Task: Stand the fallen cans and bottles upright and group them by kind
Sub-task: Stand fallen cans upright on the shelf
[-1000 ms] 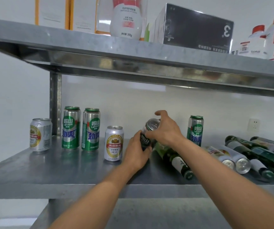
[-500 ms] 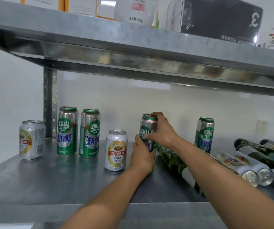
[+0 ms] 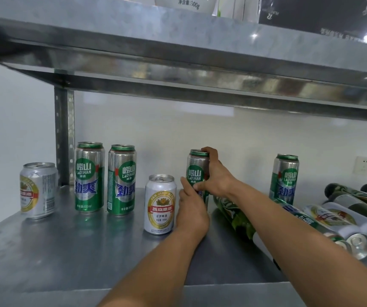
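Observation:
A tall green Laoshan can stands upright mid-shelf. My right hand grips its upper half, thumb over the rim. My left hand holds its lower part, index finger up against the side. Two more tall green cans stand at the left, another at the right. A short white can stands beside my left hand, a second short can at the far left. A green bottle lies under my right forearm. Fallen cans and bottles lie at the right.
The metal shelf carries everything; its upright post is behind the left cans. An upper shelf hangs low overhead with boxes on it. A wall socket is at the right.
The green can went from tilted in my hands to upright on the shelf. Both hands stay on it. The camera moved closer and lower.

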